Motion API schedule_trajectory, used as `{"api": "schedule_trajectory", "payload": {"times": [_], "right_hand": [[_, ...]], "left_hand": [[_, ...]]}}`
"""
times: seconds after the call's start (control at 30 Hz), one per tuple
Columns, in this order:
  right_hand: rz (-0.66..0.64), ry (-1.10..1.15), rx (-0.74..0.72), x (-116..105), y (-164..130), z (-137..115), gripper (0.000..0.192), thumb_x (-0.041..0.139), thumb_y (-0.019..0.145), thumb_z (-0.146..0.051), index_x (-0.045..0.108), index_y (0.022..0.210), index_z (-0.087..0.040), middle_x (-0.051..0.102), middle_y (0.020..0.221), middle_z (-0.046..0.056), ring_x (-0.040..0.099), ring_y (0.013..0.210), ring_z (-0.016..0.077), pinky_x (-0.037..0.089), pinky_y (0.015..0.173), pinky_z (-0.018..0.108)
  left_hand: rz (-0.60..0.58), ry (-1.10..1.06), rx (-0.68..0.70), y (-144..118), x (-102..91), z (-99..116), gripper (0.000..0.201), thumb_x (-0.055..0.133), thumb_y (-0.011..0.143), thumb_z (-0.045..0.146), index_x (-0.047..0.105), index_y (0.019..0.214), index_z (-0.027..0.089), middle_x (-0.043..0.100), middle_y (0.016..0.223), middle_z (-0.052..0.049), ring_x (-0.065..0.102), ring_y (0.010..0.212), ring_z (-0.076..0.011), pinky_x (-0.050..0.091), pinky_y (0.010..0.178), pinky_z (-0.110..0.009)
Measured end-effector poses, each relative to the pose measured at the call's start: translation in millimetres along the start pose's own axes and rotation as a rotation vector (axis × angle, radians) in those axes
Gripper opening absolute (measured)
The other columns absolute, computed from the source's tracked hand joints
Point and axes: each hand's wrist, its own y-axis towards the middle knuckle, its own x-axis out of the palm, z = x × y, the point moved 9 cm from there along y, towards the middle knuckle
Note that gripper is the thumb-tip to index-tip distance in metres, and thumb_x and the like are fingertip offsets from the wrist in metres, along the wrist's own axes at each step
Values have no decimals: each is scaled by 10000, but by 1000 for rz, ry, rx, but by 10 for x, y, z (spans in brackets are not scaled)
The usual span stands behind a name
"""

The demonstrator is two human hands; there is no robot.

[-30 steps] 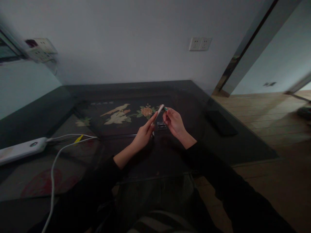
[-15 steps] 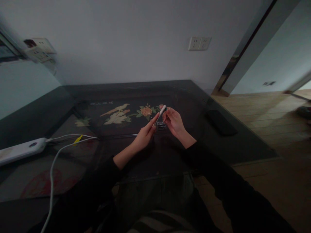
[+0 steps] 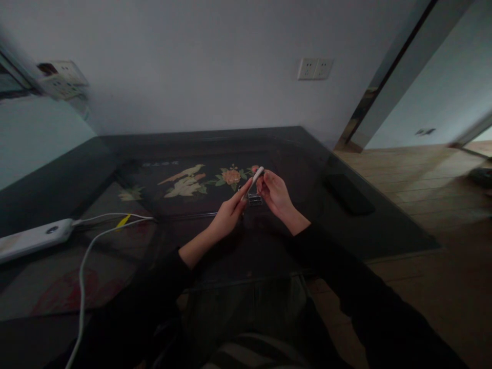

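My left hand (image 3: 229, 209) is closed around a slim whitish object (image 3: 253, 182), seen nearly edge-on and tilted up toward the right. What kind of object it is, I cannot tell. Close by its far end is my right hand (image 3: 274, 192), fingers bent and pressed together beside the object's right face. Whatever those fingers pinch is hidden or too small to make out. Just below, between my hands, a small dark item with pale shiny lines (image 3: 255, 199) shows on the table.
The dark glossy table (image 3: 226, 251) bears a bird-and-flower picture (image 3: 186, 185). A flat black object (image 3: 349, 194) lies to the right. At left are a white power strip (image 3: 36, 238) and a white cable (image 3: 82, 287) with a yellow tag. The wall behind has sockets (image 3: 315, 68).
A small green bit at my right fingertips no longer shows. My right fingers have shifted slightly against the whitish object; my left hand stays nearly still.
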Motion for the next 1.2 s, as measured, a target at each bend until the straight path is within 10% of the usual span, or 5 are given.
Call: {"api": "schedule_trajectory", "payload": {"times": [0.5, 1.2], "right_hand": [[-21, -60, -30, 50, -16, -72, 460, 697, 742, -671, 590, 776, -225, 469, 533, -63, 350, 468, 82, 231, 469, 272], [12, -37, 3, -14, 0, -19, 467, 726, 729, -640, 726, 918, -213, 487, 575, -50, 378, 513, 90, 288, 474, 251]], "left_hand": [[66, 35, -17, 15, -109, -8, 570, 399, 998, 287, 302, 1557, 236, 700, 1041, -85, 411, 596, -100, 413, 618, -220], [-59, -20, -2, -9, 47, 26, 591, 379, 1006, 280, 242, 1577, 213, 485, 677, 21, 398, 586, -112, 388, 593, -231]]}}
